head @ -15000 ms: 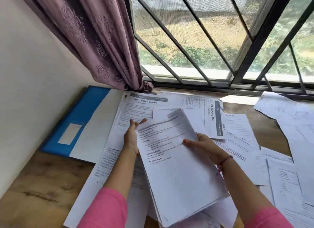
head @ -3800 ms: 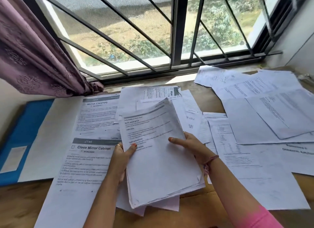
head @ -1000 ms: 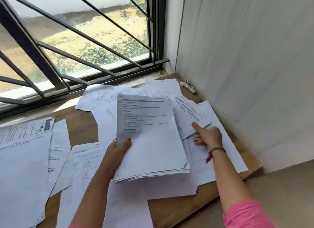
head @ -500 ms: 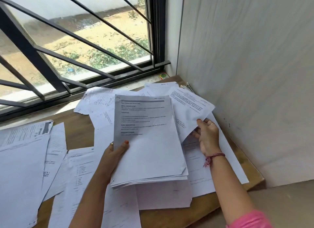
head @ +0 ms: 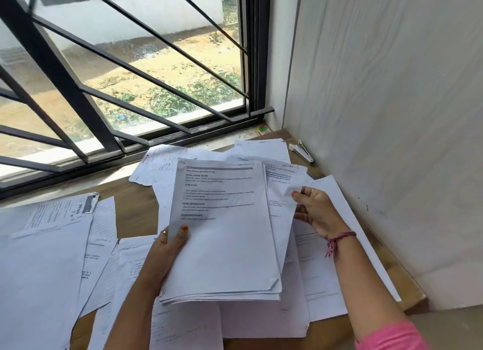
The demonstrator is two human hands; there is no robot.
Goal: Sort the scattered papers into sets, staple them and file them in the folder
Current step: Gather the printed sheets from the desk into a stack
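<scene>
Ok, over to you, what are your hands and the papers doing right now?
Left hand grips the paper stack. Right hand pinches a loose sheet beside it. Stapler untouched by the wall. Nothing blocking.

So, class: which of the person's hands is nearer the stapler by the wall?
Right. The right hand is just below the stapler; the left hand is farther left, holding the stack.

A printed stack [head: 222,245] was held tilted above the desk; one sheet [head: 283,193] lifted beside it; loose papers [head: 47,245] lay scattered; probably a stapler [head: 302,152] sat at the wall.
</scene>
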